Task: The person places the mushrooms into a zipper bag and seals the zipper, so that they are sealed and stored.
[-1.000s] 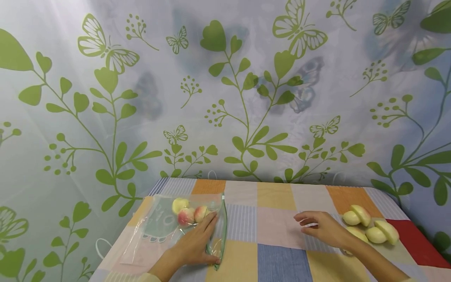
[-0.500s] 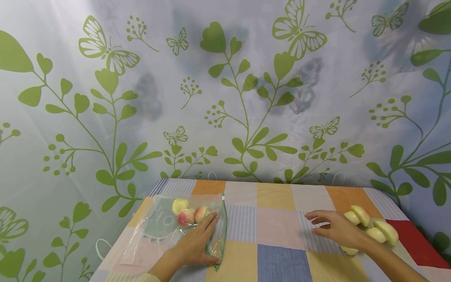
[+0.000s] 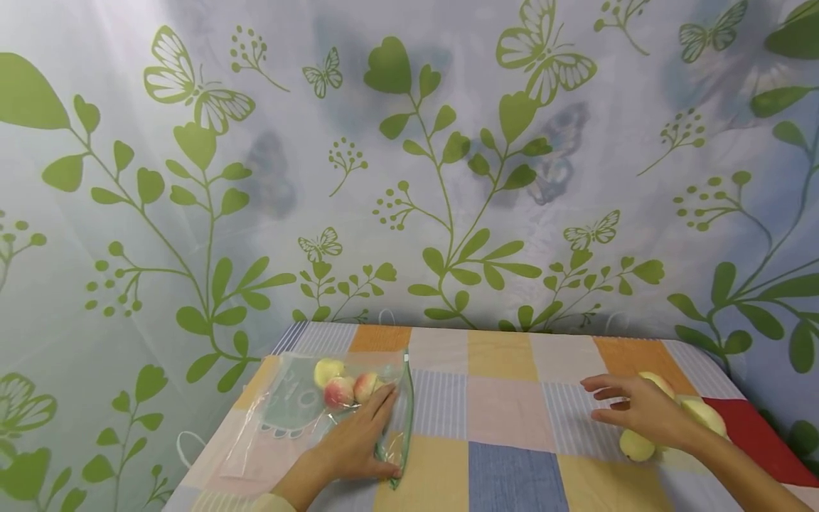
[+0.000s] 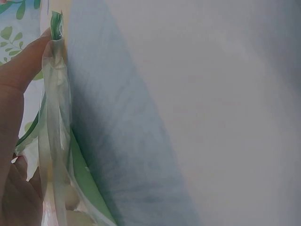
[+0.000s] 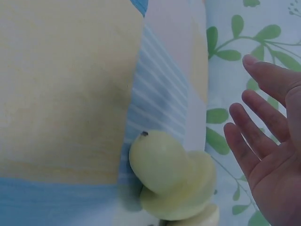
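Observation:
A clear zip bag [image 3: 243, 437] with a green edge lies flat at the left of the table. Inside it are a yellow fruit [image 3: 329, 372] and two red-and-yellow, peach-like fruits [image 3: 339, 392]. My left hand [image 3: 358, 441] rests on the bag near its green zip edge, fingers extended; the thumb [image 4: 28, 59] touches the end of that edge. At the right, my right hand [image 3: 646, 412] hovers with loosely spread fingers and holds nothing. Beneath and behind it sit several pale yellow fruits [image 3: 637, 446], partly hidden. In the right wrist view, one pale fruit [image 5: 157, 162] shows a dark stem spot.
A patchwork cloth [image 3: 508, 409] covers the table. Behind it hangs a pale curtain [image 3: 409, 178] printed with green leaves and butterflies. A red patch [image 3: 761, 434] marks the cloth's right side.
My right hand has moved rightward over the pale yellow fruits and now hides more of them. The left hand, the bag and its fruits have stayed in place.

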The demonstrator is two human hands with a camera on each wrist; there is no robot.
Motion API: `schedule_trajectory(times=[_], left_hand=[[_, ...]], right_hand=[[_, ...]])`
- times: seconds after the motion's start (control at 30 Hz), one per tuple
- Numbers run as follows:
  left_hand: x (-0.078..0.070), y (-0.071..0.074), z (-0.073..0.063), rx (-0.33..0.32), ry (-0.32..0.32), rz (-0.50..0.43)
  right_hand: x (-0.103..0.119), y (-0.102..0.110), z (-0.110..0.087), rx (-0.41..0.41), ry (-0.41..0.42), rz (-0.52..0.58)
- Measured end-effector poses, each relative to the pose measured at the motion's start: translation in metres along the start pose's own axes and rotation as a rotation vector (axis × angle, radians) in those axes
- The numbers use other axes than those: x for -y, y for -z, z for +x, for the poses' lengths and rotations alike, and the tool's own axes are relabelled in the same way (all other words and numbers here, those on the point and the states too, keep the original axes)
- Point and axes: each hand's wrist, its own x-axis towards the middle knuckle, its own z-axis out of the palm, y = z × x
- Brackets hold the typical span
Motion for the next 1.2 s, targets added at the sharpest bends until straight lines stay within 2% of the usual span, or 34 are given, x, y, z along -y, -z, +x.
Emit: schedule_trajectory(times=[0.1, 0.4, 0.6, 0.7, 0.8, 1.0, 1.2], left_hand=[[0.000, 0.001, 0.001, 0.004, 0.002, -0.006], [0.000, 0.000, 0.002, 0.000, 0.007, 0.000], [-0.001, 0.001, 0.002, 0.008, 0.010, -0.004], [-0.001, 0.001, 0.001, 0.013, 0.012, -0.006], [-0.001, 0.001, 0.000, 0.014, 0.013, -0.008], [0.000, 0.001, 0.000, 0.015, 0.015, -0.016], [0.000, 0.000, 0.000, 0.014, 0.016, -0.021]], right_hand=[[-0.001, 0.006, -0.004, -0.009, -0.023, -0.036], [-0.013, 0.022, -0.020, 0.046, -0.088, -0.055], [-0.025, 0.029, -0.033, 0.040, -0.068, -0.050], [-0.032, 0.032, -0.039, 0.033, -0.031, -0.013], [-0.037, 0.033, -0.046, -0.005, 0.007, -0.033], [-0.040, 0.035, -0.056, -0.019, -0.047, -0.089], [-0.048, 0.035, -0.060, 0.000, -0.006, -0.028]])
